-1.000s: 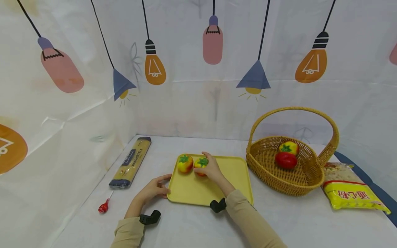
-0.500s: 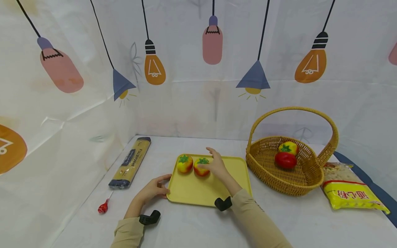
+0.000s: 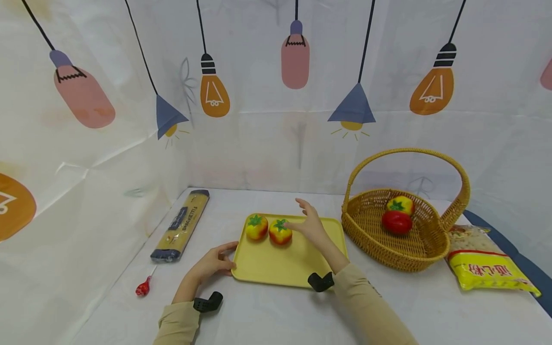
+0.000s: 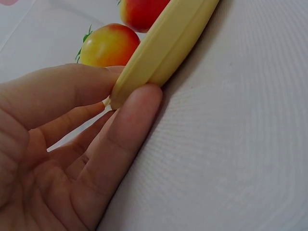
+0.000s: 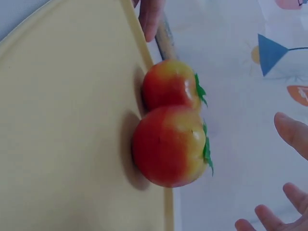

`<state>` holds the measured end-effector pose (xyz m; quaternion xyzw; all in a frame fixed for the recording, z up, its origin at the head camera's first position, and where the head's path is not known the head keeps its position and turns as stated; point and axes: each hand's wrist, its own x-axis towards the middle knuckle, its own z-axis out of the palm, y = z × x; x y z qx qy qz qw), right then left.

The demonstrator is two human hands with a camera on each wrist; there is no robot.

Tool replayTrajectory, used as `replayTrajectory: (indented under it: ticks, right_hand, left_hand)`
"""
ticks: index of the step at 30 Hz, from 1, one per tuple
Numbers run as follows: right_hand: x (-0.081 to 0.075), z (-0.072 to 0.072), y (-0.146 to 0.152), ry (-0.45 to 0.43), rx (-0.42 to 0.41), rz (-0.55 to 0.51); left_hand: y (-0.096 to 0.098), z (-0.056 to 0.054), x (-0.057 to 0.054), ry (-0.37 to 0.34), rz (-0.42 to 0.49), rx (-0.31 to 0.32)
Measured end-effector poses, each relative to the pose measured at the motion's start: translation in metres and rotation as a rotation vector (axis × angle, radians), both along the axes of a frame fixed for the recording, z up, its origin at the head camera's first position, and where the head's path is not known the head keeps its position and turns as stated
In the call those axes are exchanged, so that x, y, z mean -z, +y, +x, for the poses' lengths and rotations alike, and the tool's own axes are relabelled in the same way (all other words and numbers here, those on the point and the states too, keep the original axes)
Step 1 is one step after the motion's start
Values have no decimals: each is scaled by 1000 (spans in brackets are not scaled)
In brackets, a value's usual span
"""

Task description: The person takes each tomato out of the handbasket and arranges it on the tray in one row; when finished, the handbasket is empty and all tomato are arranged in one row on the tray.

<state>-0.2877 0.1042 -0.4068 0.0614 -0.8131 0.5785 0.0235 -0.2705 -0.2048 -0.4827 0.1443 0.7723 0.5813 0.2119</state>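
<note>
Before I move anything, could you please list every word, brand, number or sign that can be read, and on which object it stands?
"SPAGHETTI": on the long pasta pack, last letters slightly blurred.
Large red Chinese characters, seemingly "通心粉": on the yellow-fronted bag; their orientation is hard to tell.
Fine print on the pack's dark label: too small to read.
Yellow tray: no text visible.
</note>
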Motion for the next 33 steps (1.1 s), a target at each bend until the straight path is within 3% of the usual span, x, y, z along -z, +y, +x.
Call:
replayTrajectory:
  ticks: [33]
  right_hand:
    - [-2, 4, 30, 2, 63, -4]
  left_hand:
    - [1, 2, -3, 14, -26, -12]
